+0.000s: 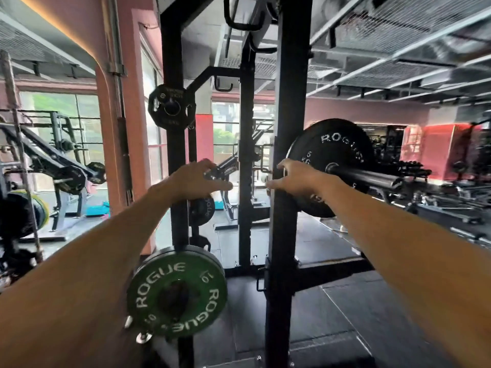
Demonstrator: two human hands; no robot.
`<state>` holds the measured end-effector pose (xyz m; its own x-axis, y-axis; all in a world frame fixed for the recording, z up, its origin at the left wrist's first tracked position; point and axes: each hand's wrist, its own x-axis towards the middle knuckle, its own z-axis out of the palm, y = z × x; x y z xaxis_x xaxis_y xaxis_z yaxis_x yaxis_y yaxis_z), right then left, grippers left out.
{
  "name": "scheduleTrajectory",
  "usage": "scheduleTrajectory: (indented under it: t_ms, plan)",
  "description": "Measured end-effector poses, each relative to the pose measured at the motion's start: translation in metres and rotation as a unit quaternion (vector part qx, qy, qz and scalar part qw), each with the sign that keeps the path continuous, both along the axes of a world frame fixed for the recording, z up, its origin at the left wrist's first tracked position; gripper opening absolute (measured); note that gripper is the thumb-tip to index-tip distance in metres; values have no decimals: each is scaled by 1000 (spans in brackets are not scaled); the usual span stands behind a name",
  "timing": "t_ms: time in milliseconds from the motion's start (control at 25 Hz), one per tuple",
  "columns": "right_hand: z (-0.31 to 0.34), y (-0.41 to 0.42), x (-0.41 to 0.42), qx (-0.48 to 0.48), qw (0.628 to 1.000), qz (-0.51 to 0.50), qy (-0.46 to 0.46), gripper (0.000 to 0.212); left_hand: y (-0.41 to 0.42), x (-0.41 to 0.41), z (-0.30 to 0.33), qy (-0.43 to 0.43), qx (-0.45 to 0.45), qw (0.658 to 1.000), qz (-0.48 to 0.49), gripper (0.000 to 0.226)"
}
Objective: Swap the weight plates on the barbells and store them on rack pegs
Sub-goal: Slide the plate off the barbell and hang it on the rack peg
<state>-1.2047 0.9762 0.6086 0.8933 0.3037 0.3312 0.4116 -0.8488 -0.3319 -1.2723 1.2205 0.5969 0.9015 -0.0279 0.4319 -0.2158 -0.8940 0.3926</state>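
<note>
Both hands reach toward rack; left hand [190, 181] fingers loosely spread by peg [212, 173]; right hand [295, 176] fingers curled at black plate [332, 166] rim; grip rim squarely, slide straight off.

Pretty bright overall, daylight pouring in through the big glass windows [61, 107] at the back, slightly blown out. A warm orange light strip [57, 27] glows along the ceiling edge. Wide-angle lens bends the tall black steel rack uprights [288, 102] and stretches the edges. Right side is smeared with motion blur.
</note>
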Motion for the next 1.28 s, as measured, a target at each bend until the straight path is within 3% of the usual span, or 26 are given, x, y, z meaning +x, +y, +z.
scheduleTrajectory:
  t_ms: [240, 600, 920, 1080, 1280]
  plan:
    - [-4, -135, -73, 25, 996, -83, 22, 81, -121, -28, 0, 6, 8, 998, -67, 74]
    - [-12, -337, -91, 59, 981, -184, 34, 77, -298, 7, -6, 13, -12, 990, -143, 85]
    - [-2, -461, -6, 35, 986, -160, 26, 79, -410, 88, 3, -28, -58, 993, -102, 67]
    - [-3, -480, 49, 32, 990, -135, 36, 88, -416, 123, 7, -31, -64, 996, -53, 59]
    - [-5, -474, 126, 50, 995, -82, 41, 90, -398, 176, 3, -21, -56, 998, 11, 72]
